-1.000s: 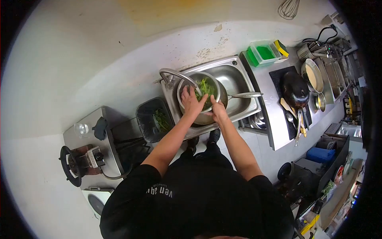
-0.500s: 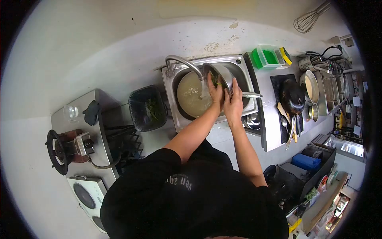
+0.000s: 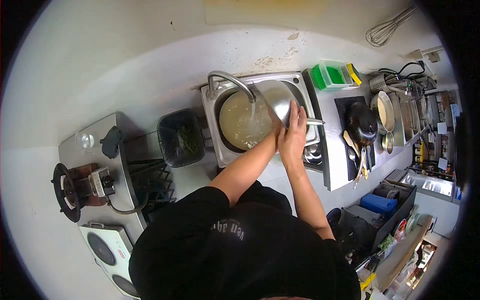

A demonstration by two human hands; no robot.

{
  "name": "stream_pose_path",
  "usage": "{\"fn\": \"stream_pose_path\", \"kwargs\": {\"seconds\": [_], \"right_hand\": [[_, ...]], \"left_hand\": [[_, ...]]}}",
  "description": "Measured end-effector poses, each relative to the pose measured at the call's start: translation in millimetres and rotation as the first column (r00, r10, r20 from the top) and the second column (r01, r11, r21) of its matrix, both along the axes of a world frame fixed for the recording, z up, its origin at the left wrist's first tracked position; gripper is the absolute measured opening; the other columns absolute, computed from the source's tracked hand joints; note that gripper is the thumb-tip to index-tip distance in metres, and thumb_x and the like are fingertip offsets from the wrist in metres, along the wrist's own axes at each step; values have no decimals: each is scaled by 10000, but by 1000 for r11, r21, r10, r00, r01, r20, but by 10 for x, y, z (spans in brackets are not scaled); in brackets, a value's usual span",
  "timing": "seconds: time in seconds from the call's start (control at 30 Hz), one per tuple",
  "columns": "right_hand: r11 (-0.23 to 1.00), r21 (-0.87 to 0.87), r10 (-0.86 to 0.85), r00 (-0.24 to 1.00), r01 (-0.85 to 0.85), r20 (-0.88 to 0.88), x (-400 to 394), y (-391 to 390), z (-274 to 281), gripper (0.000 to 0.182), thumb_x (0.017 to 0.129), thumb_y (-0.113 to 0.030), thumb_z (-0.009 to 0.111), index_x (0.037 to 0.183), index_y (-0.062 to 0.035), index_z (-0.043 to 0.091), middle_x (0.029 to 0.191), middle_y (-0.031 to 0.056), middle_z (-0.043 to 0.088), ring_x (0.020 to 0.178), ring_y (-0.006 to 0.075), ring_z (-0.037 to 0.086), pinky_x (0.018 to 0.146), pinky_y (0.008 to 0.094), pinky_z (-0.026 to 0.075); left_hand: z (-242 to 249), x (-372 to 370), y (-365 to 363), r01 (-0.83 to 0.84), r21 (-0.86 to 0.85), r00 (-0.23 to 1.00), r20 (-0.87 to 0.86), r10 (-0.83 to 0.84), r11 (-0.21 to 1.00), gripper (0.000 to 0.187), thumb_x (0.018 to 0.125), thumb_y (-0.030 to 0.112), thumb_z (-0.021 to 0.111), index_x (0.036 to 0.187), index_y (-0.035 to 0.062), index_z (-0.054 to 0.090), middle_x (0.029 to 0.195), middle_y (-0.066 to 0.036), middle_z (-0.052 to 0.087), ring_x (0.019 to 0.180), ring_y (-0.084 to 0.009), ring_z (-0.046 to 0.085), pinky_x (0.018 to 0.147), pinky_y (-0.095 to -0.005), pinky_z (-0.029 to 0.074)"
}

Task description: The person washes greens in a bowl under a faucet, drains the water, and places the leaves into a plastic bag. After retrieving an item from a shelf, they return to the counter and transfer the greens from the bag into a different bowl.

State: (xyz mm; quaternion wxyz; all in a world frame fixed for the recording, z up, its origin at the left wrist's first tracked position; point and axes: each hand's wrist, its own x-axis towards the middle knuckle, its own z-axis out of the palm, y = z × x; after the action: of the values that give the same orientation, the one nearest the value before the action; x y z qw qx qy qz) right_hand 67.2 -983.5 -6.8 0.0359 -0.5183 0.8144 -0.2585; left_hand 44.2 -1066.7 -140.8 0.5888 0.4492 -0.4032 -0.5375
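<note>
A shiny metal bowl (image 3: 280, 103) is tipped on its side over the sink (image 3: 212, 145), its outer wall facing up and its opening toward the left. My right hand (image 3: 292, 137) holds the bowl from outside, fingers along its wall. Behind the bowl's rim goes my left hand (image 3: 275, 131), so its fingers are hidden. Water runs from the curved faucet (image 3: 232, 76) just left of the bowl. Cloudy water (image 3: 237, 120) fills a round basin area below. A metal handle (image 3: 315, 122) juts past my right hand over the sink's right side.
Left of the sink stands a black-lined bin (image 3: 167, 142) with greens inside. On the right counter are a green-and-clear plastic container (image 3: 332, 75), a dark wok (image 3: 362, 125) and several utensils. A gas burner (image 3: 72, 190) sits at far left, above a white double hotplate (image 3: 112, 257).
The bowl has tipped further, hiding its inside, the green leaves and my left hand's fingers, which showed before. My right hand stays on the bowl's outside.
</note>
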Motion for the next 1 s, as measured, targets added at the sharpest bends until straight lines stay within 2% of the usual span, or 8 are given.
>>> {"fn": "stream_pose_path", "kwargs": {"seconds": [0.17,0.23,0.4,0.53,0.6,0.67,0.83,1.0], "right_hand": [[959,-208,-2,739,192,673,-333,-115,-913,508,957,-167,503,1417,-64,313,1255,231,515,1022,406,593,826,452,523],[927,284,-309,70,244,948,-373,-150,-1037,493,982,-306,470,1369,-21,360,1200,150,568,968,295,627,622,382,600],[916,352,-350,-46,195,936,-343,-214,-1393,547,969,-458,431,1313,-32,423,1152,144,597,953,266,636,527,353,600],[928,355,-355,-20,111,935,-317,-228,-1512,636,957,-541,394,1327,-25,423,1162,136,604,951,238,643,586,354,584],[942,323,-317,-69,89,946,-309,-247,-1469,633,955,-536,409,1311,-14,441,1161,134,611,952,217,643,626,351,587],[947,319,-318,-17,49,948,-408,-317,-1646,683,930,-562,449,1308,7,442,1135,141,628,939,230,649,711,388,580],[990,-137,44,998,-38,43,-267,-412,-1279,790,794,-457,681,1380,-17,383,1354,243,425,1268,398,407,1009,518,380],[788,305,570,821,-535,-35,5,-531,-937,722,741,-345,736,1381,-231,423,1433,213,331,1334,417,279,1039,505,349]], "left_hand": [[231,651,-306,300,99,683,673,-286,949,544,798,258,696,1277,73,515,1160,-219,556,1085,-403,517,933,-446,420],[102,868,-432,378,177,530,763,-369,909,581,776,277,719,1290,88,525,1203,-222,551,1091,-402,527,931,-434,434],[-440,1487,-896,706,-12,259,935,-243,708,549,833,210,668,1328,69,477,1226,-228,553,1137,-402,508,973,-456,402],[118,1591,-606,459,-281,362,926,112,843,514,866,179,635,1342,65,479,1257,-205,552,1113,-352,546,934,-411,439],[408,1546,-567,169,629,888,237,-394,759,475,893,199,616,1336,77,497,1269,-164,553,1118,-290,544,922,-389,441],[-167,1650,-631,275,583,920,72,-386,764,490,928,260,585,1373,100,456,1317,-138,521,1152,-260,522,933,-385,427],[-278,1590,-556,149,562,921,221,-321,814,505,972,327,510,1415,114,391,1358,-145,479,1201,-302,488,921,-426,433],[-76,1564,-446,134,681,926,174,-336,720,500,968,330,513,1409,122,400,1364,-139,473,1199,-302,491,883,-430,451]]}}
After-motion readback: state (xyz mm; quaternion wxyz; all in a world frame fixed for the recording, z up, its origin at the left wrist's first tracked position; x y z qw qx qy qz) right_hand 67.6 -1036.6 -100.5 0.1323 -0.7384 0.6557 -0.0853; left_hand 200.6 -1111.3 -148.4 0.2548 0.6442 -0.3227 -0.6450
